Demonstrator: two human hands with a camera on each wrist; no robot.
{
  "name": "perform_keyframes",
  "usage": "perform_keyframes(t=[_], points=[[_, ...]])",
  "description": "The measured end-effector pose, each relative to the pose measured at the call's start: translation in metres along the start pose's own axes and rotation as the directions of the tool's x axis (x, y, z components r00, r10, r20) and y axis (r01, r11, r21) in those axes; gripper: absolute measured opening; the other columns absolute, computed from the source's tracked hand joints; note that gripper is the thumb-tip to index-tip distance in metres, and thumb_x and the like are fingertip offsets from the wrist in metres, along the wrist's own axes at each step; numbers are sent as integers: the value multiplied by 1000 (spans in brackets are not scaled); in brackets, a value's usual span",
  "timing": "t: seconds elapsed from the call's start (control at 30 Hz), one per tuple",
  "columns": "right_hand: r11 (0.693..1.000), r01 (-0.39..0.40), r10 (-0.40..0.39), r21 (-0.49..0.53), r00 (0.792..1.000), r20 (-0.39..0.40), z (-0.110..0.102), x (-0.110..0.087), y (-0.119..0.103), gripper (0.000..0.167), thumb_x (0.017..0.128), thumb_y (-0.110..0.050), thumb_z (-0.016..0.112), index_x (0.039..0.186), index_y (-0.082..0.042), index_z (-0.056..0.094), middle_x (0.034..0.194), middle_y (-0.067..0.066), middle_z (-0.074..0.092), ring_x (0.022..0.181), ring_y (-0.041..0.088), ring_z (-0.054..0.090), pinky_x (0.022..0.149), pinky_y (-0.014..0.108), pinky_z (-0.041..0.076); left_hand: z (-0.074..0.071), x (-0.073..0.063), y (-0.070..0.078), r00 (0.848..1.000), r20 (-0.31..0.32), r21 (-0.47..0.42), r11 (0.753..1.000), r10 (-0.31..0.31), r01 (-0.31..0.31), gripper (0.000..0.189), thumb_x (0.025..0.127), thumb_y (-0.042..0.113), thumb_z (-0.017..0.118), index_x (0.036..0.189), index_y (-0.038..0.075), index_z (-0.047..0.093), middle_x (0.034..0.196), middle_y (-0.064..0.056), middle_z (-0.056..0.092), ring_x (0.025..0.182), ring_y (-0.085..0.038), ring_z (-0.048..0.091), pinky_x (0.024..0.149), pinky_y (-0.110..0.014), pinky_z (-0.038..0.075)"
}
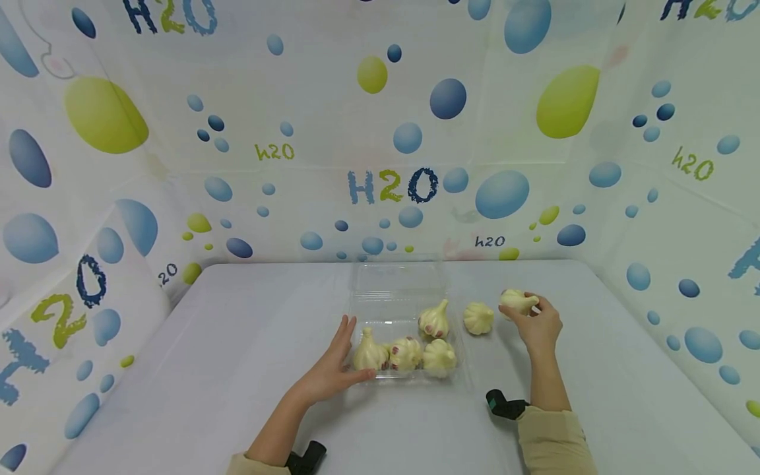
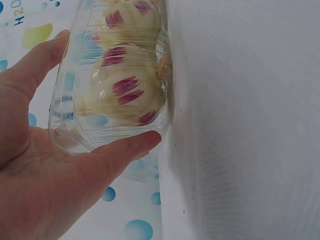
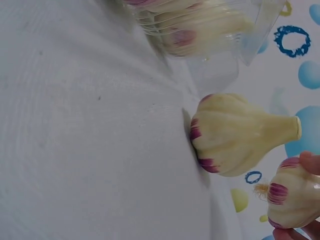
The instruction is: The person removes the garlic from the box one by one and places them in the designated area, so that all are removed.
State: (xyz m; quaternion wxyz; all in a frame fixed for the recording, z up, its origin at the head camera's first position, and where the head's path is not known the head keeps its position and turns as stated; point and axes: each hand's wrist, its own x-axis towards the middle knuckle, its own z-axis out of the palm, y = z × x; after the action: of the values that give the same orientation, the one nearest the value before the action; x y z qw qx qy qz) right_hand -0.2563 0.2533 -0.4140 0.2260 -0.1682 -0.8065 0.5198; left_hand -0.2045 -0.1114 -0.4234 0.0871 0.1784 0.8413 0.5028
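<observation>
While the left hand (image 1: pixel 334 371) is touching the box (image 1: pixel 388 328) at lower centre, straight-fingered, I'm watching the right hand (image 1: pixel 539 326) pinching a bulb (image 1: pixel 515 301) right of centre; it's looking light, firm, perhaps slick, so I'm favouring a hold around its widest part.

Big blue-and-green "H2O" lettering (image 1: pixel 390 186) is blazing across the white, bubble-printed backdrop sheet (image 1: pixel 320 119), repeating up top, left and right! Smaller green "h2O" scripts (image 1: pixel 275 152) are flanking it, a dark "h2O" script (image 1: pixel 489 241) is sitting lower right, and navy-and-green "2O" lettering (image 1: pixel 58 321) is slanting down the left side.
</observation>
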Motion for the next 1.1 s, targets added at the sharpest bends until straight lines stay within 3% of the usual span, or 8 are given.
perform_keyframes(t=[1.1], points=[[995, -37, 48, -93, 992, 115, 6, -1, 13, 56, 74, -10, 75, 120, 9, 51, 127, 28, 46, 114, 43, 44, 89, 48, 42, 0, 0, 0, 1000, -5, 9, 1000, -11, 11, 99, 79, 27, 72, 148, 10, 2, 151, -14, -12, 135, -41, 9, 97, -54, 32]])
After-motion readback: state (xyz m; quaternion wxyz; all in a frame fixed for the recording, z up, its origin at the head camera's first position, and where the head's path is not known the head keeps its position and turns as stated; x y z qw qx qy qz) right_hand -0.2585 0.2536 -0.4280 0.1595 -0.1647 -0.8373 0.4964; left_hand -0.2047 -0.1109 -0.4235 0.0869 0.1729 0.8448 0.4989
